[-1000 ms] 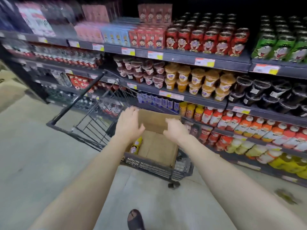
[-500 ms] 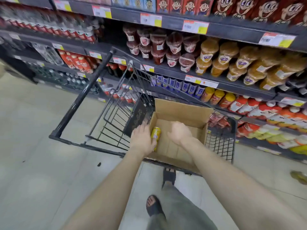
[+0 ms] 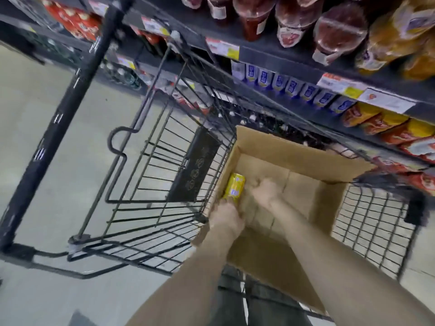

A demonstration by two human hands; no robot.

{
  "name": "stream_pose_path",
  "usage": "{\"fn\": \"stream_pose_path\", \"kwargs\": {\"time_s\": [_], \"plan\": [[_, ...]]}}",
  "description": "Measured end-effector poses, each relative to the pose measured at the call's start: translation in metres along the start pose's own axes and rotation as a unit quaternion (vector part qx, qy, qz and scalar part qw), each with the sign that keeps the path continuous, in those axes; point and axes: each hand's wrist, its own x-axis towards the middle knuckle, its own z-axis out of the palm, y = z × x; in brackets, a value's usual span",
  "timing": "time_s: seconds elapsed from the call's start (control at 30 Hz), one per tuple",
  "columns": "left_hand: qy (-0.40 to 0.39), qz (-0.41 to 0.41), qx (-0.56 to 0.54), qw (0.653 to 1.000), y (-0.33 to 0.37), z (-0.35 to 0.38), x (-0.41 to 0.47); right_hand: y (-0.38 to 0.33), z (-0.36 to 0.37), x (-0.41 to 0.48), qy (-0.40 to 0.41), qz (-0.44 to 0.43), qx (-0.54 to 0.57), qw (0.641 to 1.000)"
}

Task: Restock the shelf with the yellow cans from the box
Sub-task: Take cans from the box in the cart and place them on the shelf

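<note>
I have both grips down inside the cardboard box point(image 3: 303, 158). It sits in the basket of the black wire cart point(image 3: 77, 85), which stands close against the shelf point(image 3: 259, 52), so the carry from box to shelf is short. One yellow can point(image 3: 234, 185) lies on its side along the box wall, just beyond the fingertips of my left grip point(image 3: 226, 216) and just to the left of my right grip point(image 3: 266, 191). The left grip touches or nearly touches the can's near end, but I cannot tell whether it has closed round it. The right grip is smeared by motion, with its fingers pointing down at the box floor beside the can, and I cannot tell if it is released or clenched. I judge the two grips come in from either side because the can lies flat against the wall and could roll.
</note>
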Motion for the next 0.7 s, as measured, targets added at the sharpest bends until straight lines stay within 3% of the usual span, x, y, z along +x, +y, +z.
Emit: {"fn": "stream_pose_path", "kwargs": {"time_s": [0.2, 0.43, 0.7], "plan": [[-0.011, -0.048, 0.008, 0.999, -0.009, 0.054, 0.070, 0.010, 0.041, 0.083, -0.031, 0.040, 0.004, 0.999], [0.027, -0.102, -0.021, 0.994, -0.007, 0.096, 0.121, 0.005, 0.092, 0.148, -0.045, 0.114, 0.140, 0.982], [0.017, -0.111, -0.042, 0.993, -0.016, 0.111, 0.128, 0.013, 0.105, 0.144, 0.059, 0.137, 0.275, 0.950]]}}
